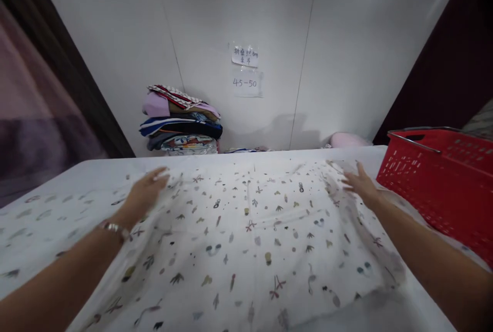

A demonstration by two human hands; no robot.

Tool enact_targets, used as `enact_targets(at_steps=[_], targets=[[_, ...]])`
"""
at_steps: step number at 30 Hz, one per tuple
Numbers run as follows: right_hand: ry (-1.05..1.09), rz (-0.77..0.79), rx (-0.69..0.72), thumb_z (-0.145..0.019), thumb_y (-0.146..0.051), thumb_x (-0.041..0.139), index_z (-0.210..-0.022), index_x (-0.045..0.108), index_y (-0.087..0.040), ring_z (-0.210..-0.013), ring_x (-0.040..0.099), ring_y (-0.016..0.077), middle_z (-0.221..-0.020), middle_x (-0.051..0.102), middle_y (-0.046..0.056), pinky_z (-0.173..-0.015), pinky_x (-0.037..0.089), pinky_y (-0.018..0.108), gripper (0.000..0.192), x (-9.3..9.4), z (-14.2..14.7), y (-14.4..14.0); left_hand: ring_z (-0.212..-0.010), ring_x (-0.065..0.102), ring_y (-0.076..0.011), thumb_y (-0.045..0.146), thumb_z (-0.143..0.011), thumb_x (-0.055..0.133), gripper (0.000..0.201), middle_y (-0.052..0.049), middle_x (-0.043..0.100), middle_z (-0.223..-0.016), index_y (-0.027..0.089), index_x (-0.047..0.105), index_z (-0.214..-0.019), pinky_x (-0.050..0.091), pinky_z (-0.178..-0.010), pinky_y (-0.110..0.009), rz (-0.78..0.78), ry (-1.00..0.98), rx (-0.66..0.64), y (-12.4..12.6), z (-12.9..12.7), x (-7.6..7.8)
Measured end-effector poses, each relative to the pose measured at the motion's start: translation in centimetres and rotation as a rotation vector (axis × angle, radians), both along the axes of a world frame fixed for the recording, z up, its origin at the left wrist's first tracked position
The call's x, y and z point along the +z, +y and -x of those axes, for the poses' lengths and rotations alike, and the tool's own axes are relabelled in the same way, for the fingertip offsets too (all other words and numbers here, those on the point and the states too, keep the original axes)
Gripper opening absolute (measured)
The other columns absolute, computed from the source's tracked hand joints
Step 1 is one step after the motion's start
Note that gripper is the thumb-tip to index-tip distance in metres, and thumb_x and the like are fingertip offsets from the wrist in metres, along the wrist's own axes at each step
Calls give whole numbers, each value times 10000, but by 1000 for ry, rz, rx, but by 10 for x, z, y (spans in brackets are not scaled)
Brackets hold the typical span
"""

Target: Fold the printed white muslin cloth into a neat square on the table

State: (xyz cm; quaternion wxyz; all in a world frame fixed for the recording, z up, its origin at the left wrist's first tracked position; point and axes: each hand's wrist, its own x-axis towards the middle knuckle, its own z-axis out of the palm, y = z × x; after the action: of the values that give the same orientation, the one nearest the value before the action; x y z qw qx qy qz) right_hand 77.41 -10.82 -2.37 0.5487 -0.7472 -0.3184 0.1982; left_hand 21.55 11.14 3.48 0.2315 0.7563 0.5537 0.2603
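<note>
A thin white cloth point(254, 250) with small printed plant-like motifs lies spread over a white table, with soft creases across it. Its far left part shows beyond my left forearm. My left hand point(149, 188), a bracelet at the wrist, is at the cloth's left side with its fingers stretched out and slightly blurred. Across from it, my right hand point(360, 185) is over the cloth's right side, fingers spread apart. Nothing shows in either hand. Whether the fingertips touch the fabric is hard to tell.
A red plastic basket point(435, 183) with a metal handle stands at the right, close to my right forearm. Behind the table is a stack of folded fabrics point(181, 121). Paper notes point(246, 83) hang on the white wall. A pink item point(349, 140) sits at the back right.
</note>
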Motion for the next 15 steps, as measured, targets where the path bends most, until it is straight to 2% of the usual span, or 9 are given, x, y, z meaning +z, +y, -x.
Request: enact_targets(at_steps=[2, 4, 7, 9, 12, 15], targets=[[-164, 115, 97, -766, -506, 571, -1411, 297, -207, -1066, 586, 294, -1292, 519, 157, -822, 534, 399, 763, -22, 13, -41, -1208, 447, -266, 534, -884, 315, 625, -97, 416, -1390, 97, 433, -1314, 451, -907, -312, 35, 67, -75, -45, 6, -32], [-318, 242, 182, -776, -514, 543, -1266, 524, -230, -1105, 557, 313, -1250, 567, 106, -893, 497, 428, 566, -33, 24, -90, -1203, 481, -240, 541, -842, 401, 542, -34, 454, -1379, 237, 507, -1278, 478, -918, -308, 74, 155, -221, -98, 20, -57], [-495, 294, 341, -801, -509, 494, -1218, 573, -290, -1187, 491, 303, -1307, 524, 40, -970, 446, 430, 478, -40, 36, -157, -1254, 430, -253, 509, -765, 543, 514, 51, 449, -1377, 403, 495, -1265, 402, -1026, -388, -10, 335, -487, -171, 43, -79], [-622, 302, 399, -782, -502, 509, -1247, 550, -306, -1242, 427, 306, -1345, 481, 27, -1025, 380, 464, 506, -43, 38, -187, -1288, 383, -262, 434, -736, 587, 536, 85, 441, -1374, 448, 479, -1261, 345, -1068, -428, -101, 406, -532, -202, 52, -83], [-754, 330, 451, -746, -477, 520, -1268, 537, -286, -1281, 370, 311, -1368, 448, 38, -1070, 290, 508, 556, -46, 35, -205, -1261, 424, -245, 248, -721, 542, 556, 73, 477, -1344, 409, 509, -1252, 332, -1080, -410, -152, 521, -503, -214, 54, -80], [-741, 366, 414, -738, -452, 472, -1255, 555, -203, -1248, 420, 309, -1339, 479, 96, -1061, 304, 500, 580, -43, 30, -202, -1239, 452, -231, 82, -652, 455, 642, 20, 492, -1337, 295, 544, -1251, 361, -1056, -390, -139, 649, -406, -200, 47, -72]])
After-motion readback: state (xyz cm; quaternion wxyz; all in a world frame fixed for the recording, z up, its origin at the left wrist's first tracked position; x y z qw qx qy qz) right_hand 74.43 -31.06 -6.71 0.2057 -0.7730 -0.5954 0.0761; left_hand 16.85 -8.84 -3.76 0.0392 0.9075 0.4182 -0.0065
